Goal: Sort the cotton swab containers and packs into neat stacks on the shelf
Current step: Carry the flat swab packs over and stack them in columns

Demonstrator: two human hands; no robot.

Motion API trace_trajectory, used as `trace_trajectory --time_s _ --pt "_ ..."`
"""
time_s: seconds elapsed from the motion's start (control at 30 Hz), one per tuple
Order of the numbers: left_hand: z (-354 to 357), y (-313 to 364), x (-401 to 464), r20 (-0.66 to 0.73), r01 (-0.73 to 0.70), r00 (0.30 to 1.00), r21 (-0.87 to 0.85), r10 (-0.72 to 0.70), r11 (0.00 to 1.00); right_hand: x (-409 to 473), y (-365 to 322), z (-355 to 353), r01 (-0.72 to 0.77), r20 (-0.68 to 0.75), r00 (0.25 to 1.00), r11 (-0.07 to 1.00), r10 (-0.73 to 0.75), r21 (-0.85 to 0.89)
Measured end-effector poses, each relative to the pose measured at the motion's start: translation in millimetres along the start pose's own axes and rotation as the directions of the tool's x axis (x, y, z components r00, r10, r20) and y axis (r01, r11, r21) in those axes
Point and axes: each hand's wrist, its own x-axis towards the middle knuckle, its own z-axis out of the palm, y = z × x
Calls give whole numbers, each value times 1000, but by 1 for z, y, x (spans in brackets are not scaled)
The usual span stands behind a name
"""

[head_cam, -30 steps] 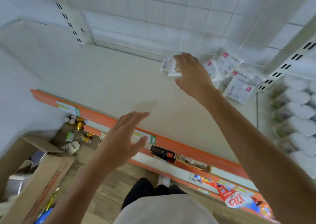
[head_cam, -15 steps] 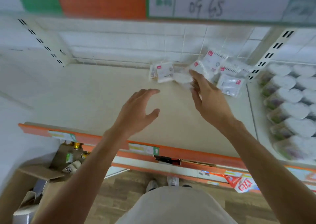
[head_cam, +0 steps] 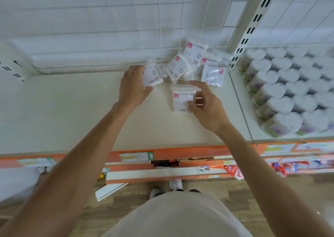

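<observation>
1. On the shelf (head_cam: 72, 110), by the slotted upright (head_cam: 242, 43), a loose pile of packs (head_cam: 195, 63) sprawls at odd angles, presumably unsorted.
2. Left hand (head_cam: 132, 87) grips a tilted pack (head_cam: 151, 75) left of the upright.
3. Right hand (head_cam: 206, 104) pinches another pack (head_cam: 181, 99), long axis pointing at the back wall, probably squaring it.

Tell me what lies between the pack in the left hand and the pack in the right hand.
In the head view, only bare shelf separates the left pack from the right pack.
</observation>
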Motion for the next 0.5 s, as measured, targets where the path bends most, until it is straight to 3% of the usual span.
trace_trajectory --time_s 0.1,0.23,0.4,0.5 --pt "-3 0 -18 -24 -60 998 -37 59 997 -9 4 0 -26 18 1000 999 25 31" --pt "-17 1 -50 44 -119 991 -129 125 985 -19 3 6 -44 20 999 997 43 58" --pt "-26 -14 -101 115 -177 968 -318 223 932 -28 -3 25 59 86 996 953 -34 -299" --pt "-21 -16 -113 104 -123 977 -443 187 888 -34 -7 36 97 76 994 929 -75 -356"
